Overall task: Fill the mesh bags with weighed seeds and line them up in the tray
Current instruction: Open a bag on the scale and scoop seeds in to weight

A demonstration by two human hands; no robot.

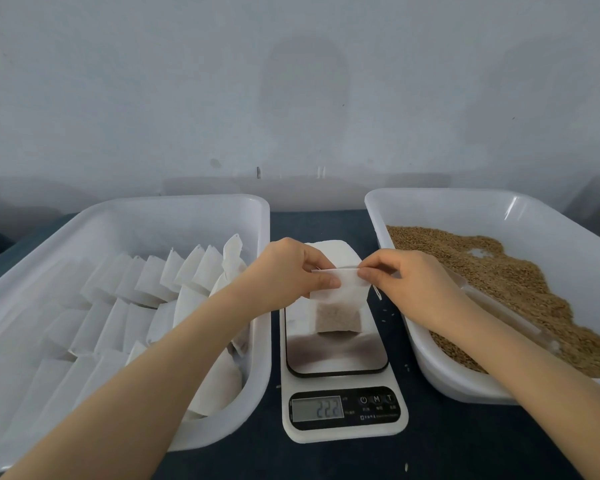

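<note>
A white mesh bag (340, 306) with brown seeds in its lower half stands on the scale (340, 375), whose display reads 222. My left hand (291, 268) pinches the bag's top left edge. My right hand (406, 278) pinches its top right corner. To the left, a white tray (174, 213) holds rows of several white bags (146, 285). To the right, a second white tray (440, 372) holds loose brown seeds (492, 271).
A stack of empty white bags (336, 249) lies behind the scale. A clear scoop (506, 313) lies in the seed tray under my right forearm. A few stray seeds (388, 311) lie on the dark tabletop. A grey wall stands close behind.
</note>
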